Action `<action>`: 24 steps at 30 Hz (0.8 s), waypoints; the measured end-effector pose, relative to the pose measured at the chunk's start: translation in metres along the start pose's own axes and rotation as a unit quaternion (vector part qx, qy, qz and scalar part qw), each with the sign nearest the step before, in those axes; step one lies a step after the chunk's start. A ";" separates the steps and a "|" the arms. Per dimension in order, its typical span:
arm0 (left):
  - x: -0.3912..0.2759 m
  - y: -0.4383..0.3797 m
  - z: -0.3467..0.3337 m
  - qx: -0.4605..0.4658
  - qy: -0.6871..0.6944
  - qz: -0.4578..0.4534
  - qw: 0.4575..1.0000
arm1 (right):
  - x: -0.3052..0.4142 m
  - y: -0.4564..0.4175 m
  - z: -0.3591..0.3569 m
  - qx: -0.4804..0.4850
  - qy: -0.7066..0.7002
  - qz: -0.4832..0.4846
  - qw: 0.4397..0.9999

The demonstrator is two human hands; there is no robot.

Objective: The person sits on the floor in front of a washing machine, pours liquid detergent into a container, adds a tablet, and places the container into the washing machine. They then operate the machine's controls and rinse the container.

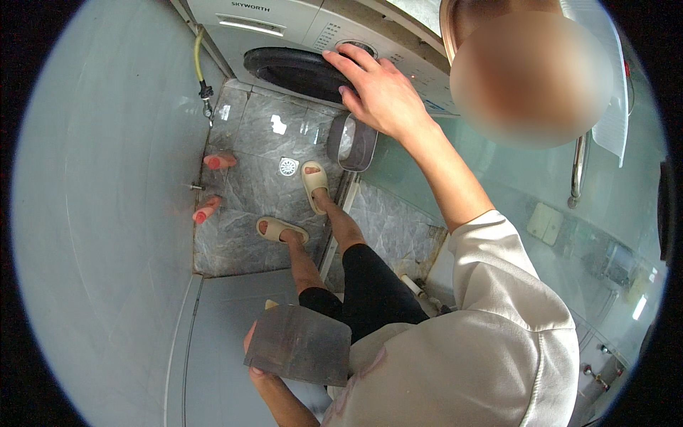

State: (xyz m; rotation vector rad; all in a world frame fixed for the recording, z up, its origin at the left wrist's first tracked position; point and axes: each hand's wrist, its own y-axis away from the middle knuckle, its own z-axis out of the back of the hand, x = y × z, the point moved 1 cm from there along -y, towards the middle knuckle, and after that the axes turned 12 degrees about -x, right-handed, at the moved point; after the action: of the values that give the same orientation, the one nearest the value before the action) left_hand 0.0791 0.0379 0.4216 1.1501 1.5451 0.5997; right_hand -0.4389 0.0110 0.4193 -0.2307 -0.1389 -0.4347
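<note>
My right hand (381, 96) reaches across the front of a white Skyworth washing machine (299, 21). Its fingers are spread over the rim of the black round door (288, 66), close to the control dial (357, 47); whether they press on either is unclear. My left hand (257, 368) grips a dark grey plastic container (299, 344) by its left side, thumb in front and fingers partly hidden behind. A small yellowish thing (271, 304) shows past the container's upper edge, too covered to name.
Two pinkish bottles with red caps (214, 161) (200, 217) are along the left wall. A grey plastic bin (355, 143) stands below the washer, by a glass panel (411, 155). A drain (288, 167) lies before my slippers (315, 187). A yellow hose (198, 56) hangs left.
</note>
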 end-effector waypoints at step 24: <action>-0.006 -0.005 -0.010 0.003 -0.051 -0.012 0.999 | -0.003 0.041 0.003 -0.033 -0.079 0.003 0.996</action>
State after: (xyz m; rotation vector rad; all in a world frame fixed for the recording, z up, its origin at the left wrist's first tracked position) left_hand 0.0680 0.0328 0.4230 1.1469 1.4728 0.5129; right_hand -0.4239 0.0486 0.4140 -0.3309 -0.2795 -0.4153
